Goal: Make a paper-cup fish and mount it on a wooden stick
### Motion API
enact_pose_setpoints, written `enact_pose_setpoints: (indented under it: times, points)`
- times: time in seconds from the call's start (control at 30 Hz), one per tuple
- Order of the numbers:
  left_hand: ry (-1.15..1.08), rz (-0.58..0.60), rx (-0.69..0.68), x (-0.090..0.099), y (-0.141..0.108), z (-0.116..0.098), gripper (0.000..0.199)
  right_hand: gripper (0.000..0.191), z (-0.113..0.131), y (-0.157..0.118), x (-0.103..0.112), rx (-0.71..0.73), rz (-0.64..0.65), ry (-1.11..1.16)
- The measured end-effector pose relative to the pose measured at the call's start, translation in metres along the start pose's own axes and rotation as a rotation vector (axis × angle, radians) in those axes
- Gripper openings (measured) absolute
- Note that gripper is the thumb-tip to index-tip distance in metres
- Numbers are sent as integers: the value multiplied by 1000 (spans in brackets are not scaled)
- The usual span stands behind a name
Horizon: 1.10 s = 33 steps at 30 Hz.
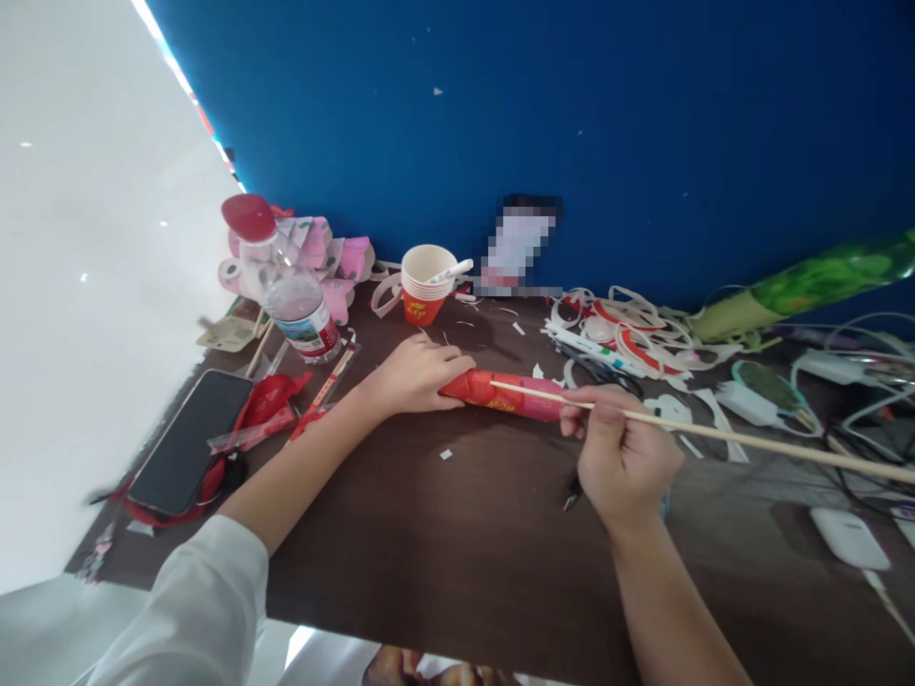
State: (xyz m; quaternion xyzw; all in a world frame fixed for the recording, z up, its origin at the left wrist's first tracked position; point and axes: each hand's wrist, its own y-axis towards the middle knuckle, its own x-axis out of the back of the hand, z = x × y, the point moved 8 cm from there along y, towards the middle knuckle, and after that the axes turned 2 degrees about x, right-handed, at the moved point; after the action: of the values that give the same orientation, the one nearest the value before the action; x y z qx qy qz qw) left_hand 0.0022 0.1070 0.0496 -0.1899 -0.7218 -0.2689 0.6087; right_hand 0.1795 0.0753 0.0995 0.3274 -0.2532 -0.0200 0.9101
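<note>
A red and pink paper roll with yellow marks lies sideways low over the dark table. My left hand is wrapped round its left end. Near its right end, my right hand pinches a long pale wooden stick. The stick's thin tip lies across the front of the roll, and its other end runs out of view at the right. Fingers of my right hand are close to the roll's right end; whether they touch it I cannot tell. A black pen tip shows beside my right wrist.
Stacked paper cups with a white marker stand behind the roll. To the left are a bottle, pink paper pieces and a phone. Paper strips, cables, a white charger and a green wrapped bundle lie right.
</note>
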Motion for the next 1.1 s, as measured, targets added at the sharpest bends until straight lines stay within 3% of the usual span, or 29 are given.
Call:
enact_pose_setpoints:
  times: [0.23,0.87,1.1]
  points:
    - [-2,-20,-4,-1,-1,1,39,25,0,-1,-3,21,20,8]
    - [15,41,56,2,-1,0,39,18,28,-6,-8,301,59,-70]
    - [25,33,58,2,-1,-1,38,18,31,-2,-10,344,86,-56]
